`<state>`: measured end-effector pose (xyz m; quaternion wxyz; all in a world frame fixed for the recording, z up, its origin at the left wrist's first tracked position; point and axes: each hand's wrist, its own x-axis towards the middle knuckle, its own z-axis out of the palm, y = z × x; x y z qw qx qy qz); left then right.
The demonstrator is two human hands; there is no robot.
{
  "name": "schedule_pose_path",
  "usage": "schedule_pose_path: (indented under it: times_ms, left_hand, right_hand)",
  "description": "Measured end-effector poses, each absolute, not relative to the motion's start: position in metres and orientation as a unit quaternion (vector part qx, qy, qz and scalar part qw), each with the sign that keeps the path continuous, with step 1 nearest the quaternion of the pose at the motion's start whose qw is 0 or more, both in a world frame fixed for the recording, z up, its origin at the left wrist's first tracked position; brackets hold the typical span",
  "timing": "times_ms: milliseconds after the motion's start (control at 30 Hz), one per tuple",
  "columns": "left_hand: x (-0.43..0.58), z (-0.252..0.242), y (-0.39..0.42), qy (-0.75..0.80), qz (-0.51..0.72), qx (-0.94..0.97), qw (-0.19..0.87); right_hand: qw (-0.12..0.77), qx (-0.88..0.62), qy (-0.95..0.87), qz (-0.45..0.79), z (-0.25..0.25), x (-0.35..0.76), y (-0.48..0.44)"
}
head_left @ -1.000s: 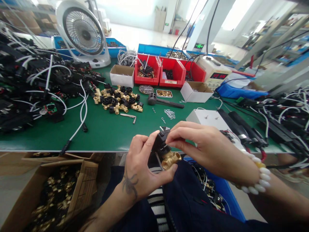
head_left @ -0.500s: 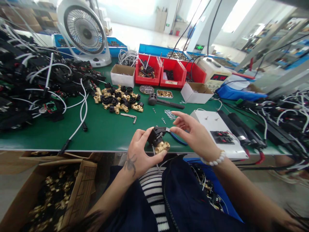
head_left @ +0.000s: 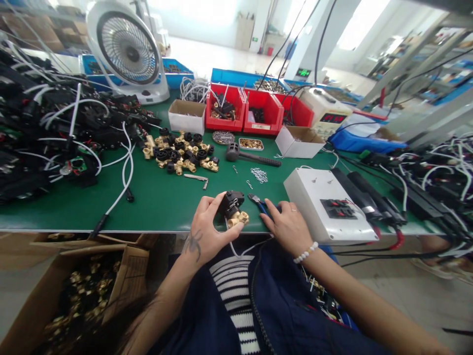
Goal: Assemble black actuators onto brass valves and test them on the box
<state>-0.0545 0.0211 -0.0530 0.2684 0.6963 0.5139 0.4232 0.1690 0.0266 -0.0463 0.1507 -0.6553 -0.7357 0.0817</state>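
Note:
My left hand [head_left: 209,227] grips a brass valve [head_left: 238,218] with a black housing [head_left: 234,198] on top, just above the table's front edge. A metal clip shows on the housing's side, and a white cable hangs below. To the right, my right hand [head_left: 290,228] has its thumb and fingers about the blue handles of a pair of pliers [head_left: 255,198]. The pliers lie on the green table, jaws pointing to the upper left. Beyond them are a small heap of wire clips [head_left: 259,175] and a loose clip [head_left: 249,184].
Brass fittings [head_left: 179,157], a hex-shaped metal tool [head_left: 197,178] and a black mallet [head_left: 251,156] lie on the table. Red bins [head_left: 260,129] and a fan [head_left: 129,49] stand behind. A grey control box [head_left: 318,182] sits at right, black assemblies with white cables [head_left: 66,118] at left.
My right hand has come down from the black housing to the pliers on the table. My left hand has shifted slightly left with the valve, which has turned.

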Motion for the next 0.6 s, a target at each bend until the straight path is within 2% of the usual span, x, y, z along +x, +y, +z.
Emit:
schedule_pose_path:
  times_ms: [167, 267, 333, 367, 433, 533, 567, 600]
  left_hand:
    - [-0.056, -0.054, 0.021, 0.511, 0.424, 0.698, 0.269]
    - [-0.056, -0.054, 0.022, 0.507, 0.424, 0.7, 0.27]
    - [-0.056, -0.054, 0.022, 0.501, 0.423, 0.705, 0.272]
    - [-0.057, -0.054, 0.022, 0.498, 0.422, 0.707, 0.273]
    - [-0.057, -0.055, 0.022, 0.493, 0.421, 0.71, 0.274]
    - [-0.058, -0.056, 0.022, 0.493, 0.419, 0.711, 0.276]
    - [-0.059, -0.056, 0.022, 0.493, 0.418, 0.711, 0.277]
    - [-0.059, -0.056, 0.022, 0.493, 0.418, 0.711, 0.278]
  right_hand:
    - [0.226, -0.614, -0.719, 0.235, -0.004, 0.177, 0.027]
    - [0.389, -0.534, -0.653, 0.371, 0.027, 0.175, 0.023]
    - [0.491, -0.505, -0.611, 0.362, 0.036, 0.169, 0.021]
    - [0.509, -0.515, -0.612, 0.318, 0.036, 0.166, 0.02]
    - [0.447, -0.547, -0.666, 0.239, 0.031, 0.161, 0.021]
    - [0.222, -0.554, -0.772, 0.216, 0.025, 0.162, 0.025]
    - [0.191, -0.547, -0.786, 0.216, 0.026, 0.163, 0.026]
    - [0.203, -0.544, -0.787, 0.211, 0.028, 0.165, 0.027]
